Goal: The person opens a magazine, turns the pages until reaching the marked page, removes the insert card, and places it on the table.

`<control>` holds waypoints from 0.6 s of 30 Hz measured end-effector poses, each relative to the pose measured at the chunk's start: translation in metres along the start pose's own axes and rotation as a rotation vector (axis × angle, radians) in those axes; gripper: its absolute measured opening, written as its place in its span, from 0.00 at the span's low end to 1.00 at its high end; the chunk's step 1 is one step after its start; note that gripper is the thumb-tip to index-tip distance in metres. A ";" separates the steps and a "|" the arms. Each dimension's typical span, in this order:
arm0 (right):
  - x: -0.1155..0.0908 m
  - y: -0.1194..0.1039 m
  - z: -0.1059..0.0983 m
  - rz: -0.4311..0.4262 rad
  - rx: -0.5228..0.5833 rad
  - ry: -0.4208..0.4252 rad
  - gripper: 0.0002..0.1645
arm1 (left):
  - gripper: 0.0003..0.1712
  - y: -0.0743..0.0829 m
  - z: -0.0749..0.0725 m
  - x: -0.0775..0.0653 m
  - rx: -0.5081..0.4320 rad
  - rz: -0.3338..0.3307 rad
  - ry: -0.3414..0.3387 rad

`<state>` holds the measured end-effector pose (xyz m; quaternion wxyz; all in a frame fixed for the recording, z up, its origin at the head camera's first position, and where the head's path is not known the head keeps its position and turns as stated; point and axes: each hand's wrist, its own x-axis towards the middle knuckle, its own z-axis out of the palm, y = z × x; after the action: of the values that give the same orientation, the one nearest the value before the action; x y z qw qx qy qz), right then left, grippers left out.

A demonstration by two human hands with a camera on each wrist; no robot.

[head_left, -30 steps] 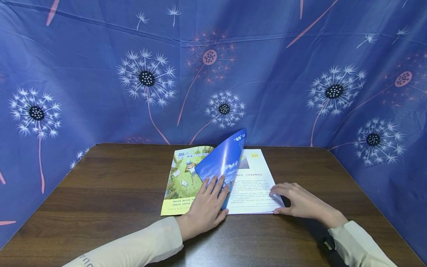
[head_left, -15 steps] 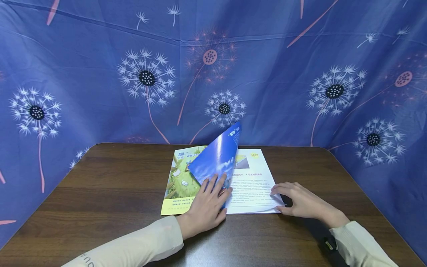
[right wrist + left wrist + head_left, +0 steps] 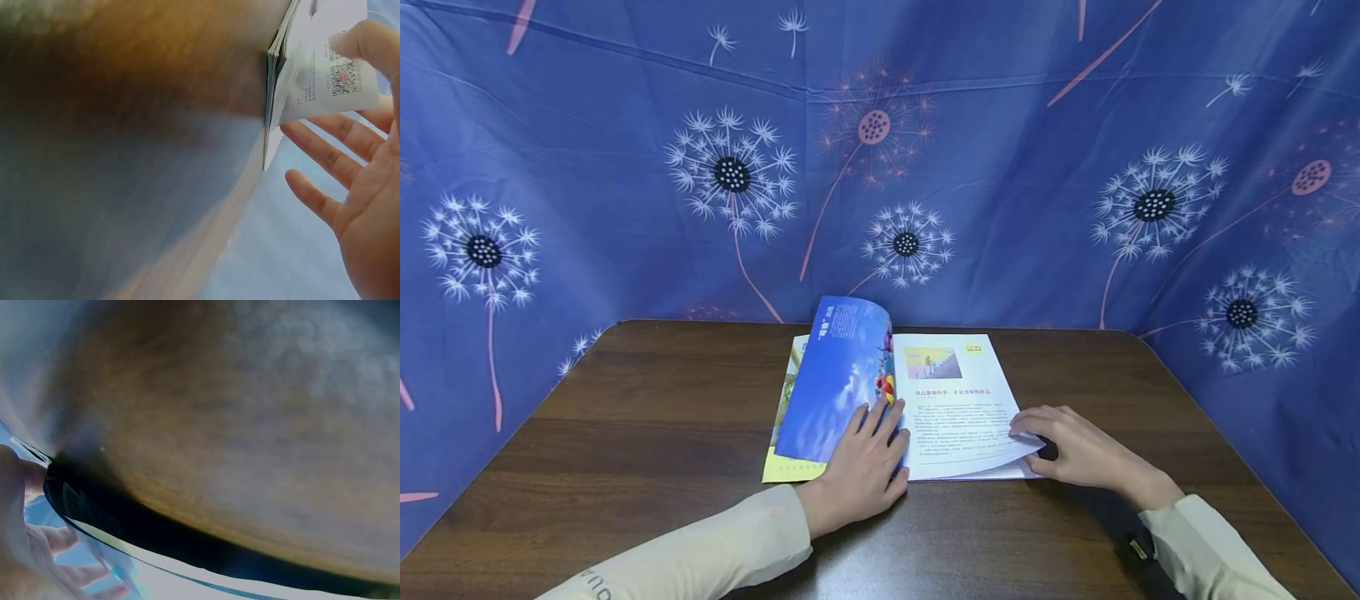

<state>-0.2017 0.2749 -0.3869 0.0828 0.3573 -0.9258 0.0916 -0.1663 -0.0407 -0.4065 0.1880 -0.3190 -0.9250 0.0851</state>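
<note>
A magazine point(image 3: 958, 421) lies spread on the table; its right side shows a white page of print with a small picture. The blue page point(image 3: 842, 375) has a sky print and lies over the yellow-green cover point(image 3: 781, 467), its far end curving up near the spine. My left hand point(image 3: 865, 462) rests on the blue page by the spine, fingers extended. At the lower right corner my right hand point(image 3: 1071, 446) pinches the white page, which lifts off the sheets below. In the right wrist view, the lifted page point(image 3: 342, 78), with QR codes on its underside, sits between thumb and fingers.
The dark brown wooden table point(image 3: 647, 433) surrounds the magazine. Behind it hangs a blue cloth point(image 3: 1000, 167) with dandelion prints. A small black device point(image 3: 1140, 547) sits at the right wrist.
The blue page has swung from standing up at the spine down to the left over the cover. My left hand barely moves. The white page's corner has risen in my right hand.
</note>
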 end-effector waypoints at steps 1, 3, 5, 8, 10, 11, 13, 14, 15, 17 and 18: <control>0.000 0.000 0.000 -0.006 0.000 0.007 0.20 | 0.27 0.000 0.000 0.000 -0.007 -0.003 -0.012; 0.001 0.000 -0.001 -0.009 0.000 0.017 0.19 | 0.28 0.001 0.000 0.001 -0.018 -0.012 -0.042; 0.001 0.000 -0.001 -0.001 -0.006 0.026 0.19 | 0.29 0.001 -0.001 0.001 -0.032 -0.025 -0.072; 0.002 0.001 -0.002 0.019 -0.014 0.029 0.18 | 0.32 0.001 -0.002 0.002 -0.062 -0.048 -0.108; 0.003 0.001 -0.003 0.027 -0.021 0.032 0.17 | 0.34 0.001 -0.003 0.002 -0.082 -0.058 -0.117; 0.003 0.001 -0.004 0.030 -0.024 0.032 0.17 | 0.34 0.001 -0.003 0.002 -0.089 -0.061 -0.120; 0.004 0.001 -0.004 0.029 -0.026 0.035 0.17 | 0.37 0.002 -0.003 0.003 -0.097 -0.065 -0.124; 0.004 0.001 -0.005 0.029 -0.027 0.037 0.16 | 0.38 0.002 -0.003 0.003 -0.099 -0.065 -0.128; 0.004 0.001 -0.005 0.028 -0.028 0.040 0.16 | 0.39 0.002 -0.003 0.003 -0.097 -0.065 -0.133; 0.005 0.000 -0.006 0.025 -0.028 0.048 0.16 | 0.41 0.002 -0.003 0.004 -0.090 -0.066 -0.139; 0.005 0.001 -0.006 0.021 -0.030 0.056 0.16 | 0.42 0.003 -0.003 0.004 -0.084 -0.065 -0.143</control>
<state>-0.2052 0.2734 -0.3805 0.1132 0.3436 -0.9281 0.0884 -0.1662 -0.0358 -0.4030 0.1107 -0.2893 -0.9488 0.0624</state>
